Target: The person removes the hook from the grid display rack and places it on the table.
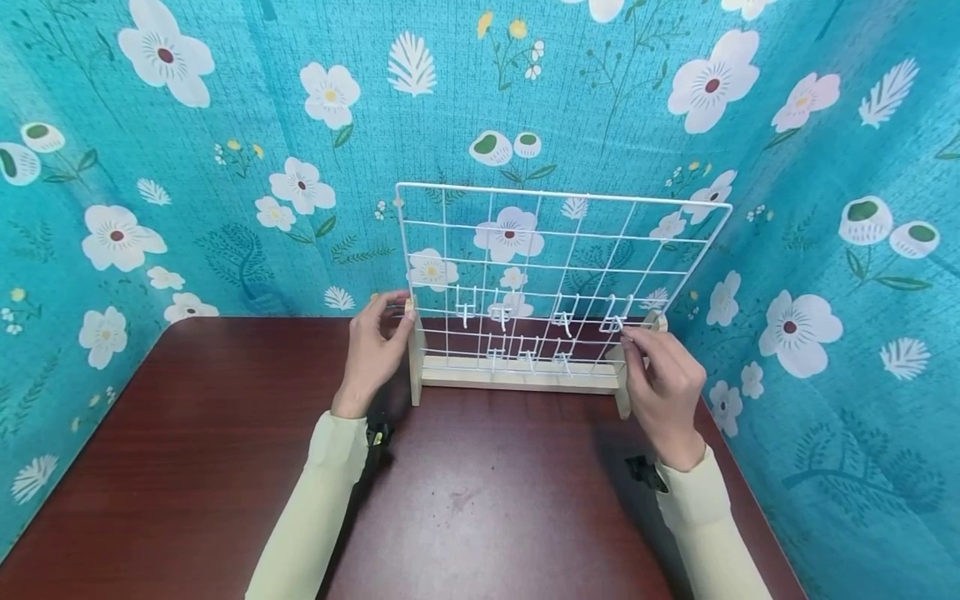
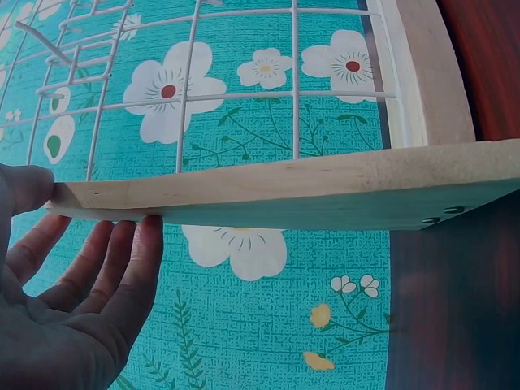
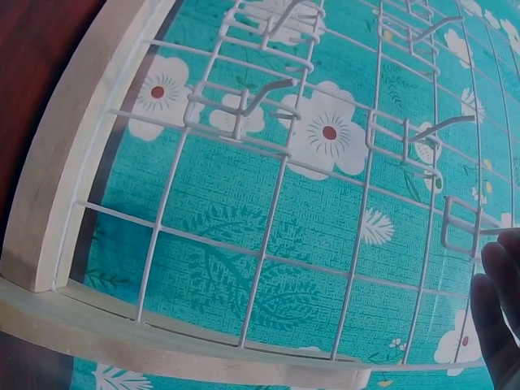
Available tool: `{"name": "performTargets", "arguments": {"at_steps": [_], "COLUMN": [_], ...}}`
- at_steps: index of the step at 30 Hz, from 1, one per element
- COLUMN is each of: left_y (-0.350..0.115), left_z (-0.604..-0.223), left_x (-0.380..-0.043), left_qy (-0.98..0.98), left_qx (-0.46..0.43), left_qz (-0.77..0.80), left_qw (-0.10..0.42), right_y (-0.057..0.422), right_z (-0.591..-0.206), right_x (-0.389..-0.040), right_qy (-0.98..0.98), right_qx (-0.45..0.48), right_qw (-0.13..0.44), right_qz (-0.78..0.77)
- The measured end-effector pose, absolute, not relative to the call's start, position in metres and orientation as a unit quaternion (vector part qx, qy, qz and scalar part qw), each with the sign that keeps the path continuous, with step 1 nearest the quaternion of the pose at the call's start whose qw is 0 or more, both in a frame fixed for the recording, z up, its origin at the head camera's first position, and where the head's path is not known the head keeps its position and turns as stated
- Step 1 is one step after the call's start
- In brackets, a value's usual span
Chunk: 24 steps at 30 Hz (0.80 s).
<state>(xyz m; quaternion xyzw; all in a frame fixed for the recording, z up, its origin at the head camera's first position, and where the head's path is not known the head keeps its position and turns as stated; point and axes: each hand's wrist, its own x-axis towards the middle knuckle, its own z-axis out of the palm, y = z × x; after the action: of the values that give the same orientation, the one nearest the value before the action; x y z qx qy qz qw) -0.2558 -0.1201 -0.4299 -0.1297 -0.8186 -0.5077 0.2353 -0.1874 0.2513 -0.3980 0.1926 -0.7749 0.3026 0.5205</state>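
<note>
A white wire grid panel (image 1: pixel 562 194) stands upright in a wooden frame, several white wire hooks hanging on its lower half. My left hand (image 1: pixel 377 346) grips the frame's left wooden upright (image 1: pixel 416 358) near its top. In the left wrist view, the thumb lies on the upright's edge and the fingertips touch its outer face. At the panel's right side, my right hand (image 1: pixel 666 383) pinches the prong of a wire hook (image 1: pixel 611 325) with thumb and fingers. That hook (image 3: pixel 447 223) shows its square back against the grid in the right wrist view, the fingers partly hiding its prong.
The frame's bottom wooden bar (image 1: pixel 517 382) spans between the uprights on a dark red-brown table (image 1: pixel 465 483). Teal flowered cloth (image 1: pixel 247 125) hangs close behind the panel and along the right side. The right upright (image 1: pixel 621 392) is partly hidden by the right hand.
</note>
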Motion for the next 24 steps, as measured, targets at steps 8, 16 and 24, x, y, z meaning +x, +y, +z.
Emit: {"name": "performTargets", "arguments": {"at_steps": [8,16,24], "left_y": [-0.120,-0.120,-0.120], "left_z": [-0.429,-0.428,-0.429], "left_x": [-0.256,-0.256,-0.255], "left_qy": [-0.817,-0.817,-0.816], "left_qx": [-0.129,-0.130,-0.130], "left_qz": [-0.510,-0.508,-0.511], "left_qw": [0.236,0.240,0.236], "right_y": [0.251,0.249,0.248], "right_z": [-0.399,-0.402,-0.408], "right_x": [-0.182,-0.176,-0.170], "right_qy": [-0.774,-0.795,-0.801], "right_qx": [0.200,0.205,0.214], "right_qw": [0.518,0.493,0.487], "right_qz": [0.304,0.286,0.275]}}
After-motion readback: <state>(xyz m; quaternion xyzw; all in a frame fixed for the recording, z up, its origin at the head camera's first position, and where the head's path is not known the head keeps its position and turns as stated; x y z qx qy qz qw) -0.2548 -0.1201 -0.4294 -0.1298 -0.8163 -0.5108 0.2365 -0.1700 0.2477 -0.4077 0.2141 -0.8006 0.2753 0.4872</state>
